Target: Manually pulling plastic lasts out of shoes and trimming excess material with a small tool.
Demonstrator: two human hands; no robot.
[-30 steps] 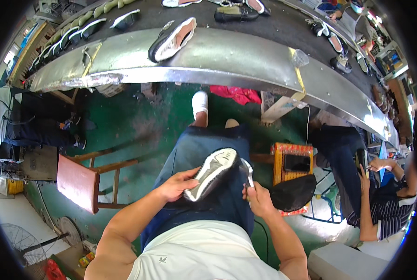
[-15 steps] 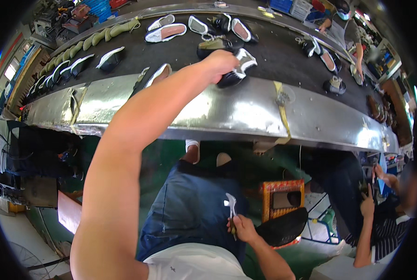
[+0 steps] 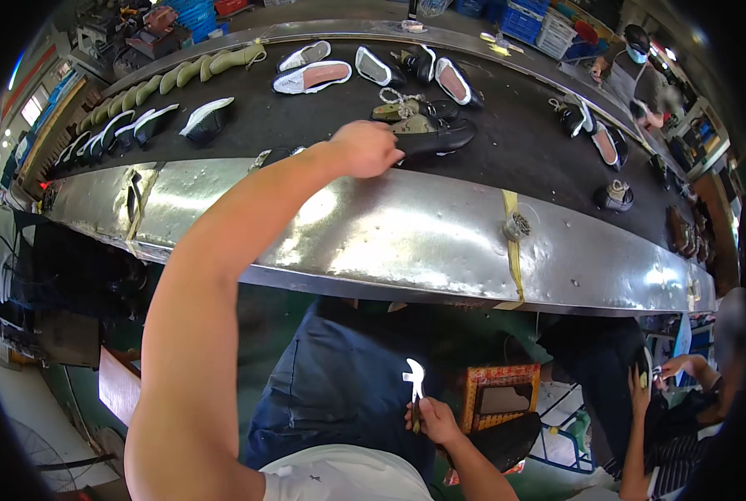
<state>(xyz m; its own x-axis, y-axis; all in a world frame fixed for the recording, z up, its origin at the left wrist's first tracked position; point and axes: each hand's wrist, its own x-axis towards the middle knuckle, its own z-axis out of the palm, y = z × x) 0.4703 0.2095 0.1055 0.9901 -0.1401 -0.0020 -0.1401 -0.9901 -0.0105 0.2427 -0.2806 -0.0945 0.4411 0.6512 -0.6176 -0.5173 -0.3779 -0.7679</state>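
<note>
My left hand (image 3: 368,149) reaches over the dark belt, its curled fingers at the near-left end of a black and olive shoe (image 3: 431,137). The undersides of those fingers are hidden, so their grip does not show. That shoe lies upright beside a similar laced shoe (image 3: 406,109). Low over my lap, my right hand (image 3: 436,419) is closed around the handle of a claw hammer (image 3: 415,376), its shiny head pointing up. Partly behind my left forearm, another shoe (image 3: 274,156) shows near the belt edge.
White-edged shoes (image 3: 315,77) and olive pieces (image 3: 171,78) lie on the belt (image 3: 523,142). A metal ledge (image 3: 390,225) borders its near side, with a small round container (image 3: 517,225) on it. People work at far right and lower right. An orange-framed seat (image 3: 506,384) stands beside my legs.
The shoe in my left hand, earlier with its white underside showing, now rests upright on the belt. My left hand has shifted left and nearer. The right hand keeps the hammer over my lap.
</note>
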